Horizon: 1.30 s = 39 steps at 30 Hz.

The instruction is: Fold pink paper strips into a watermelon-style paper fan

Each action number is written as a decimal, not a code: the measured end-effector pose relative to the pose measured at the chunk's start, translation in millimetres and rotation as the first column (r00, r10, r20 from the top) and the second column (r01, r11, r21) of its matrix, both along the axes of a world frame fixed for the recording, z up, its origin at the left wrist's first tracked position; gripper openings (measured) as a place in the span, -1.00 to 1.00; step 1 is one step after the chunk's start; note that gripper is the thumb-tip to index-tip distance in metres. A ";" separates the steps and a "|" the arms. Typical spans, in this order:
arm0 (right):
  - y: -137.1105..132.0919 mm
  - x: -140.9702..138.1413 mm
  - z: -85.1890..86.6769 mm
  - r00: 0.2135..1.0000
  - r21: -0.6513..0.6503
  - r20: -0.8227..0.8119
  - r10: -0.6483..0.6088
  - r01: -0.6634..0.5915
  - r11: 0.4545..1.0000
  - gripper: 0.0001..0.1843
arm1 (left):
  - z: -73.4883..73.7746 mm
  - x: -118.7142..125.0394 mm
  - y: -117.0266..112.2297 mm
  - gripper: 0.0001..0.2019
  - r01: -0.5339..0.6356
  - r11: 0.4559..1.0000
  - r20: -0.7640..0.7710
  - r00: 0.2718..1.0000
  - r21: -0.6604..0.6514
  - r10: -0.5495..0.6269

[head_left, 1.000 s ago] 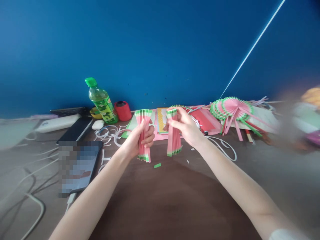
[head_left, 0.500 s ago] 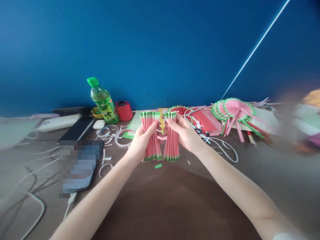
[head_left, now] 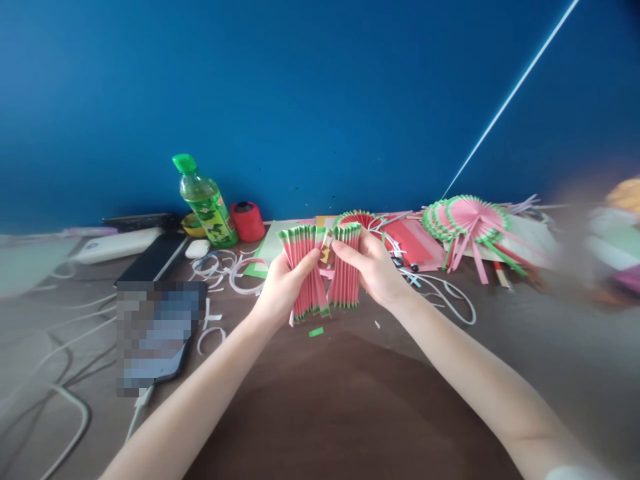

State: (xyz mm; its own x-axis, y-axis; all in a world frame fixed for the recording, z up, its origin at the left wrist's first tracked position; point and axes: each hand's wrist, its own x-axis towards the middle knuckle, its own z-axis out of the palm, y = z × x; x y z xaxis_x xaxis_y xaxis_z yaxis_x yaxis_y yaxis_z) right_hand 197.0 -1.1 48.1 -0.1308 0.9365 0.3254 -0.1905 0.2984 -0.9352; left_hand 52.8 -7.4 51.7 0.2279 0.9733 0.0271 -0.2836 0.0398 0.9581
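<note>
On the left, the left grip [head_left: 279,283] was clasped around the left pleated bundle [head_left: 310,291], thumb laid across the front. A second earlier this bundle was pressed narrow and turned away from its partner; now it was fanned wider, its pleats facing forward. On the right, the right grip [head_left: 379,269] pinched the right pleated bundle [head_left: 345,285] behind its thumb. That bundle had come in from well apart to just beside the other, and over the last half second its lower end had risen a little. With the gap nearly gone, the facing edges could be matched, so the handling seemed to be at the lining-up stage. Whether the two were joined could not be told.

Both bundles were held above the desk [head_left: 320,413], roughly upright, just beyond a small green scrap [head_left: 317,332]. The left one looked like pink-red accordion folds with green edging at top and bottom and a paler band inside the upper edging; it leaned outward at the top. Its lower corner was close to its neighbour's, perhaps touching. The right one looked tighter and more even, with the same green edging, its upper pleats partly hidden by the thumb.
</note>
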 end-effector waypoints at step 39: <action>-3.9 -0.3 3.2 0.998 0.057 0.047 -0.052 0.049 0.997 -0.79 | -10.1 -1.6 4.1 -0.69 0.030 0.999 0.002 1.000 0.042 -0.030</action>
